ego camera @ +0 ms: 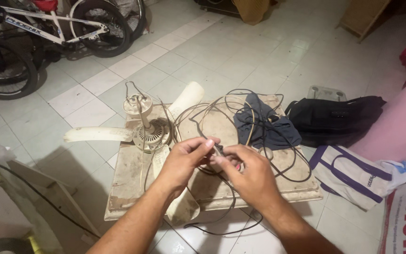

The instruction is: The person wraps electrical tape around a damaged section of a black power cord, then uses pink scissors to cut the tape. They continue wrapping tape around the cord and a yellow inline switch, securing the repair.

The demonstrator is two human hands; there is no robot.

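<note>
Dark, thin cable (231,207) loops off the near edge of a worn, cream-coloured square board (132,188) that lies flat on the tiled floor (240,56). Just above the board's middle, the two hands meet. The left hand (184,157) comes in from the lower left, its thumb and forefinger pressed together in a pinching grip on the end of the cable. The right hand (247,171) comes in from the lower right, its fingers curled and closed around a small dark-tipped part at that same cable end; what exactly that part is cannot be told. The fingertips of both hands touch or nearly touch at the pinch.

Left of the hands, on the board, lies a fan assembly (149,134) with a round, ribbed motor housing, a short stem and pale blades spreading left, up and toward the near edge. More cable coils in wide loops across the board behind the hands. A dark blue cloth (264,124) lies crumpled on the board's far right part, tangled with the loops.

To the right, on the floor, lie a white bag with purple straps (353,176) and, beyond it, a black bag (334,120). Far left, a white-framed bicycle (48,33) stands.
</note>
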